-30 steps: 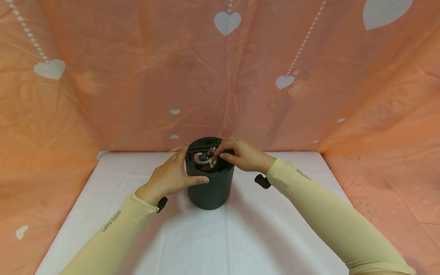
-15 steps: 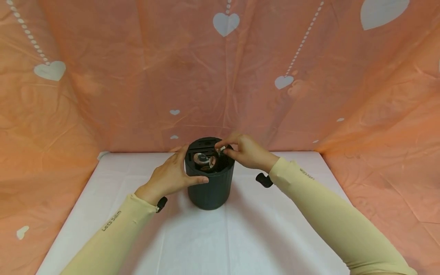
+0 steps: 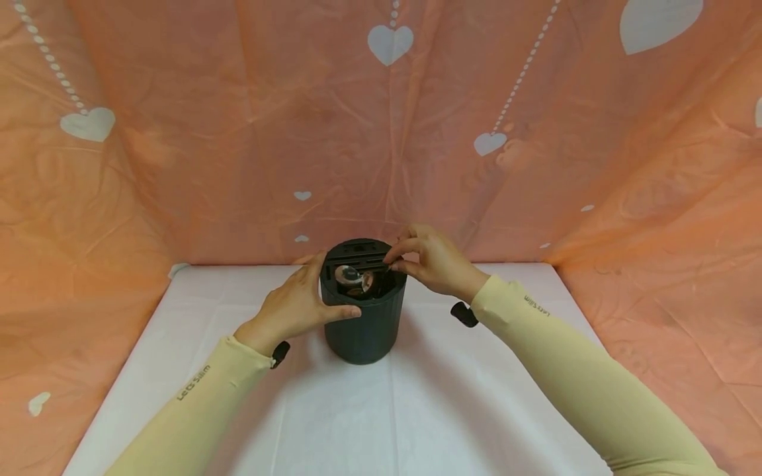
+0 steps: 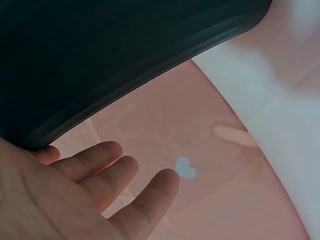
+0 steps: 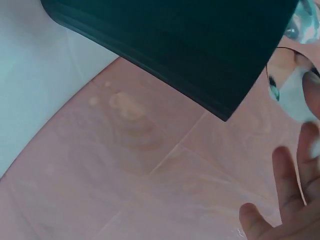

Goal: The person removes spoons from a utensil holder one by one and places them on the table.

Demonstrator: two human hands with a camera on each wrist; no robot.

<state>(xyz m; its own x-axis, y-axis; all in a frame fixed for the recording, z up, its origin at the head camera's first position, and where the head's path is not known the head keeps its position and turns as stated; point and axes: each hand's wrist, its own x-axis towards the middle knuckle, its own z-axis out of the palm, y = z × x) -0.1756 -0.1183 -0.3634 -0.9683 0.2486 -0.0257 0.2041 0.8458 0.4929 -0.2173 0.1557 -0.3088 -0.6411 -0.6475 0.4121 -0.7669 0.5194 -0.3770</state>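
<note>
A dark cylindrical utensil holder (image 3: 362, 334) stands upright near the back of the white table. Two shiny metal spoons show in its opening: one bowl (image 3: 348, 276) at the left, another (image 3: 368, 283) beside it. My left hand (image 3: 292, 311) grips the holder's left side, thumb across the front and fingers toward the back; in the left wrist view several fingertips (image 4: 167, 180) extend away from the wall. At the right rim my right hand (image 3: 437, 261) pinches a third spoon, mostly hidden by the fingers from above. Its mirror-like bowl (image 5: 287, 82) shows in the right wrist view.
A slotted section (image 3: 357, 250) fills the back of the holder's top. Behind the white table (image 3: 333, 416) hangs a peach cloth (image 3: 268, 132) printed with hearts, which also closes both sides.
My right hand has moved to the right and slightly up with a spoon, away from the other two toward the holder's right rim. My left hand keeps its place.
</note>
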